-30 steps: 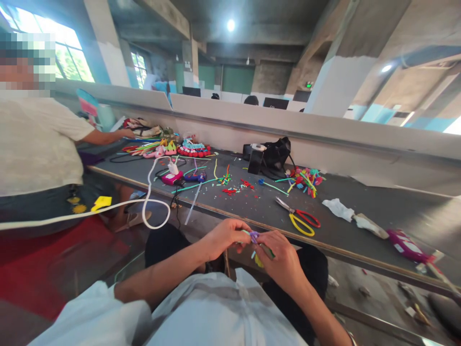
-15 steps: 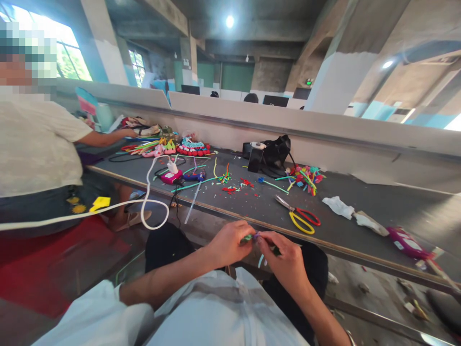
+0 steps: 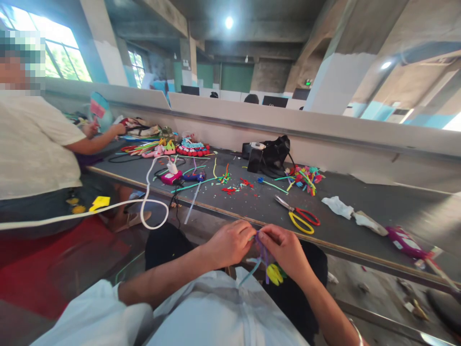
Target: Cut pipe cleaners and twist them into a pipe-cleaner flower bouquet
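Observation:
Above my lap, just in front of the table edge, both hands meet at the fingertips. My left hand (image 3: 232, 244) is closed in a pinch on a purple pipe cleaner (image 3: 265, 259), with a bit of green beside its fingertips. My right hand (image 3: 286, 247) pinches the same purple strand from the other side. Below the right fingers hangs a yellow pipe-cleaner flower (image 3: 274, 275) with green by it. A pale blue strip (image 3: 250, 273) dangles between the hands. Exactly how these pieces join is hidden by the fingers.
Scissors (image 3: 297, 216) with red and yellow handles lie on the dark table (image 3: 248, 209). Around them are cut bits (image 3: 229, 191), a bunch of colourful pipe-cleaner pieces (image 3: 306, 179), a black bag (image 3: 277, 154) and magenta glue guns (image 3: 406, 242). A white cable (image 3: 126, 204) loops at left, near a co-worker (image 3: 36, 144).
The purple strand, pale blue strip and yellow flower now hang in view below my fingers. My right hand has turned slightly. The co-worker's arm has drawn back, and a second hand shows.

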A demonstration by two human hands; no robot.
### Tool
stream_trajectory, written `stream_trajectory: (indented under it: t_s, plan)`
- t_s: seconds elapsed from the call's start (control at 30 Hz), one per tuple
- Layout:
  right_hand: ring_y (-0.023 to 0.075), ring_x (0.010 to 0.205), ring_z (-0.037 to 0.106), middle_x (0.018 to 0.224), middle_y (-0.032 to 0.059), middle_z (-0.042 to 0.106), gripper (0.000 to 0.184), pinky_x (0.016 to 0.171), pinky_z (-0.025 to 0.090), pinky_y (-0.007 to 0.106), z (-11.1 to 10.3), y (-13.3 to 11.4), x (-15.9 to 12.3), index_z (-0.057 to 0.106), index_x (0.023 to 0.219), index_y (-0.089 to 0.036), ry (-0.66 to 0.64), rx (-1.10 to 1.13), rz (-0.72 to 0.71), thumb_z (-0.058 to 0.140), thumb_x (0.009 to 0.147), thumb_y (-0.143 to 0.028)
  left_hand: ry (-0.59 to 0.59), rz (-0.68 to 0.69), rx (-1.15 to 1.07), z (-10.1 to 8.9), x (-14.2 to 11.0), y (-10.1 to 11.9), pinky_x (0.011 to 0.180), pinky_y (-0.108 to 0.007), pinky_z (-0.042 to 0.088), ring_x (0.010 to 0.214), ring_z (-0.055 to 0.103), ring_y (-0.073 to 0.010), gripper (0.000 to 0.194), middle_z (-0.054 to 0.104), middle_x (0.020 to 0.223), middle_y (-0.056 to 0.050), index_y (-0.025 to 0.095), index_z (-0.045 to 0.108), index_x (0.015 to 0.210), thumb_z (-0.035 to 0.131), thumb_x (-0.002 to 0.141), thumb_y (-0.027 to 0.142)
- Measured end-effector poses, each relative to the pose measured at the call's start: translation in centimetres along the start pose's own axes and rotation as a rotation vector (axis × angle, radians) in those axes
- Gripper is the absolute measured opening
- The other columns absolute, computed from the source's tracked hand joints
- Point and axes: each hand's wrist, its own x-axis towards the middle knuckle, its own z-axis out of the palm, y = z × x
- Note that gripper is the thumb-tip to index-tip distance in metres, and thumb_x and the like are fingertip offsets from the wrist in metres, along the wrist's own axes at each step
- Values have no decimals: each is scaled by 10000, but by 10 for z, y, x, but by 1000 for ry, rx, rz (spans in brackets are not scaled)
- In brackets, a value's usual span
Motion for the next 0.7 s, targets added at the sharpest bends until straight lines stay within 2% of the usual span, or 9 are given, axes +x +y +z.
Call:
stream_trajectory:
  t_s: [0.07,0.2,0.37,0.5,0.6,0.7]
  plan:
    - [131,543,576,626,-4,654,266,520,441,224,-2,0,1,620,788,-195,-72,101,108,621,838,-457,17,43,42,0,-1,-1,836,-331,506,947,590,-211,183,638,987,-110,140,587,1014,424,931,147]
    - [105,423,546,597,1,675,394,424,393,194,-9,4,5,594,855,-191,-231,166,224,609,814,-582,30,136,89,-6,1,-2,897,-326,490,987,583,-203,234,639,1026,-114,128,595,1063,386,965,169]
    - [98,419,553,628,28,701,444,406,371,179,-17,18,17,622,862,-163,-384,125,239,627,789,-601,-29,209,-44,-13,7,-8,924,-308,459,928,587,-176,222,646,972,-99,161,636,954,414,946,168]
    - [123,586,600,698,12,697,295,536,435,209,-14,26,30,672,800,-161,-365,-17,97,643,798,-455,-113,103,-150,-11,10,-14,767,-259,456,814,577,-167,157,646,885,-73,165,648,878,495,850,143]
    - [131,641,566,676,-14,655,154,592,420,221,-12,28,36,696,725,-179,-291,-174,-23,662,771,-322,-144,-62,-229,-9,10,-18,699,-238,422,751,561,-155,143,645,808,-44,164,656,842,525,790,137]
    - [145,681,546,688,-11,636,90,613,402,230,-11,29,35,698,714,-196,-180,-316,-102,623,759,-213,-143,-242,-378,-12,10,-18,645,-219,387,685,535,-132,121,629,728,-9,161,662,786,548,747,147]
